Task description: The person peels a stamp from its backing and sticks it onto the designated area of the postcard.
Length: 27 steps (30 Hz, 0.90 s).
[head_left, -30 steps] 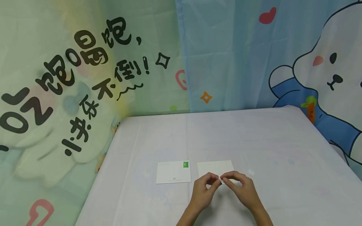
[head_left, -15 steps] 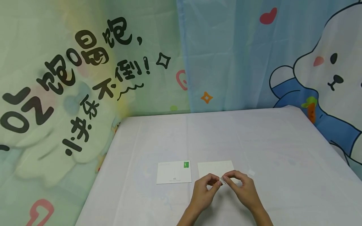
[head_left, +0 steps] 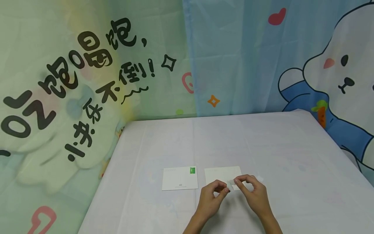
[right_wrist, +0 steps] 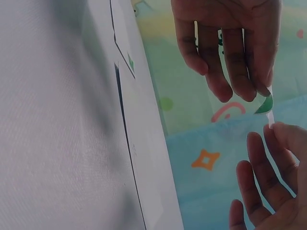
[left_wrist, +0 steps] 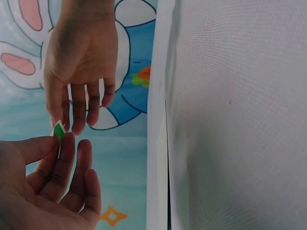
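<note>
Above the table my left hand [head_left: 213,196] pinches a small green stamp sticker [left_wrist: 58,130] between thumb and fingertips. Facing it, my right hand [head_left: 255,195] pinches a thin white strip of backing paper [right_wrist: 270,118] at the same sticker. In the right wrist view the green face [right_wrist: 265,105] curls away from the white strip, still joined near the left fingertips. Beneath the hands lies a white card [head_left: 219,172], its near part partly covered by them. To its left lies another white card [head_left: 178,179] with a green stamp [head_left: 192,170] at its upper right corner.
A small white scrap [head_left: 260,178] lies on the white-covered table [head_left: 175,139], just right of the right hand. Behind the table hangs a printed curtain [head_left: 228,58] with cartoon figures and lettering.
My right hand has moved a little right and up, away from the left. The gap between the fingertips has widened, and more of the pale sticker and backing shows. The left hand stays nearly still.
</note>
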Motion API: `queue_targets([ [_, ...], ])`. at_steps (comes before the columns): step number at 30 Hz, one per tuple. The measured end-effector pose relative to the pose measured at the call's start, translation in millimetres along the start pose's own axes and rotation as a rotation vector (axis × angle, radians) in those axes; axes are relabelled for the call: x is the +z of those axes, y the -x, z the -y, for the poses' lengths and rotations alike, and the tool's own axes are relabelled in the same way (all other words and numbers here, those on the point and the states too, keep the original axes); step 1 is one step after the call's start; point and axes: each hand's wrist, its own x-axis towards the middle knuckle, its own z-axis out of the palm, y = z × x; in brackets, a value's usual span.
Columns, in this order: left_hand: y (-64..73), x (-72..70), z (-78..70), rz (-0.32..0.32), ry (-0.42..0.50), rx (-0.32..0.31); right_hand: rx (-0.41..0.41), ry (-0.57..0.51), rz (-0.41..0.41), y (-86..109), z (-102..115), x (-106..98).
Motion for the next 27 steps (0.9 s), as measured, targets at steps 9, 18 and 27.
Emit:
queue_targets([
  [9,-0.3,1.0,-0.7,0.022,0.054,-0.062,0.024,0.022,-0.051,-2.3,-39,0],
  [18,-0.9,1.1,0.0,0.037,0.097,-0.089,-0.046,0.049,-0.138,-4.9,-95,-15],
  [27,-0.8,1.5,-0.7,0.044,0.115,-0.057,0.195,0.153,-0.264,-5.7,-87,-37],
])
